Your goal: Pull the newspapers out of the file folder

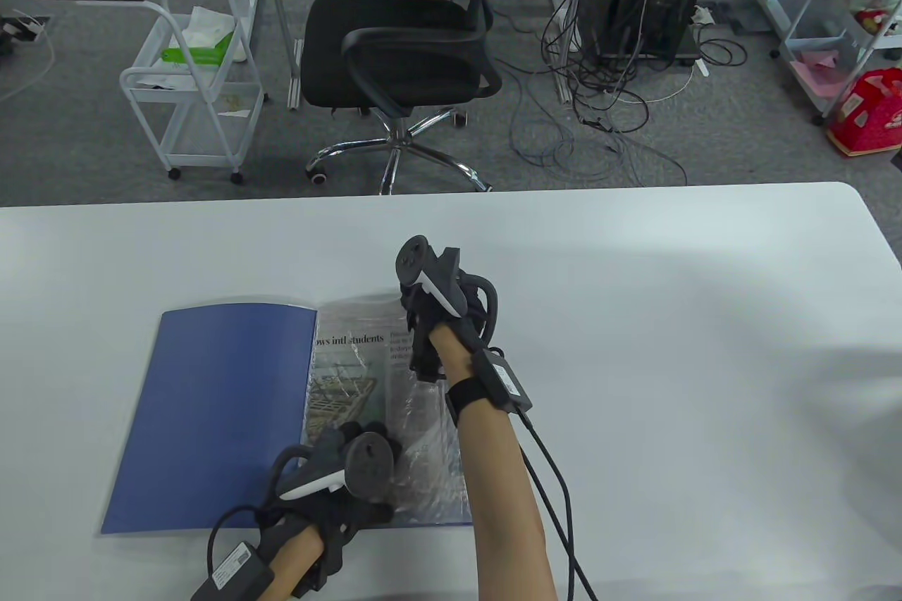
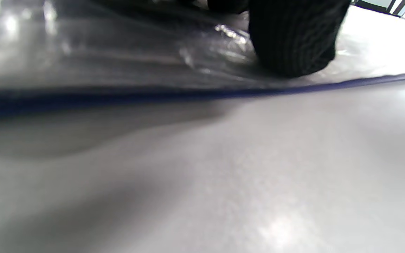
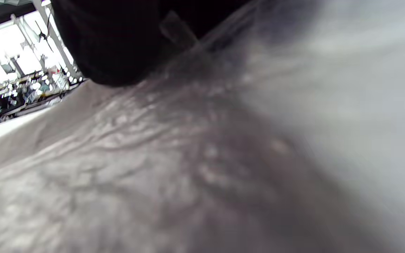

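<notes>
While the blue folder (image 1: 211,411) lies open and flat on the white bench (image 1: 669,319) near its front edge, the left hand (image 1: 345,481) rests at the folder's near right corner, fingers (image 2: 294,38) pressing down on crinkled clear plastic. A newspaper (image 1: 352,375) with a printed headline and photo sits inside that plastic sleeve (image 1: 423,446) on the folder's right half. Farther back, the right hand (image 1: 440,305) is at the sleeve's top right edge; whether its fingers grip anything I cannot tell.
</notes>
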Motion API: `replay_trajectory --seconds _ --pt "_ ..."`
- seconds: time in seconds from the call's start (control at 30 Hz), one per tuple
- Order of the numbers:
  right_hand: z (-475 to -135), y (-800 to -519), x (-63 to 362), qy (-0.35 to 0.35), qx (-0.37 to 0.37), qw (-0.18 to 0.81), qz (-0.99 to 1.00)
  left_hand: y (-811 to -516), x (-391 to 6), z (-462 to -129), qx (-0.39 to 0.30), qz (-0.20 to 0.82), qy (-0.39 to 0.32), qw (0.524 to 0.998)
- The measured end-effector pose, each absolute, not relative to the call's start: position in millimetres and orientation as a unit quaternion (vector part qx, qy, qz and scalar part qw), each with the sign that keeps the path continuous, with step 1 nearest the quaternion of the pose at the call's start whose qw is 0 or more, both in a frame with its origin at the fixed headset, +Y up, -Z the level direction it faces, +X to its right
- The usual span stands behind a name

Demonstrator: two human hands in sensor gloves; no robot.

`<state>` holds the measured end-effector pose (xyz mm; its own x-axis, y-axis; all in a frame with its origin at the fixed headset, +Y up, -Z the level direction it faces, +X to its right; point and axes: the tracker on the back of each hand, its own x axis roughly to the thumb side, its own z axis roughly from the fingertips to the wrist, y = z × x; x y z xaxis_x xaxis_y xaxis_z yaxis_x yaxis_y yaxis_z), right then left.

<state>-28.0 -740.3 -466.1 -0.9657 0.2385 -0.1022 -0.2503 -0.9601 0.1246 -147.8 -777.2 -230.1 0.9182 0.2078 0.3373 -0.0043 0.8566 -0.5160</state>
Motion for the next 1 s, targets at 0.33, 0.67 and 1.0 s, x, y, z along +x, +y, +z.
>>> replay_trajectory --seconds 0.33,0.67,1.0 --pt "-468 -735 -33 0.104 -0.007 0.097 0.990 -778 -150 -229 -0.266 0.058 -0.183 0.945" --pt "-467 -680 -26 -0.112 -0.074 0.212 0.968 -780 -150 -228 -0.280 0.065 -0.178 0.941" --pt "-442 -595 34 -0.186 -0.064 0.391 0.899 -781 -151 -229 -0.290 0.080 -0.173 0.938"
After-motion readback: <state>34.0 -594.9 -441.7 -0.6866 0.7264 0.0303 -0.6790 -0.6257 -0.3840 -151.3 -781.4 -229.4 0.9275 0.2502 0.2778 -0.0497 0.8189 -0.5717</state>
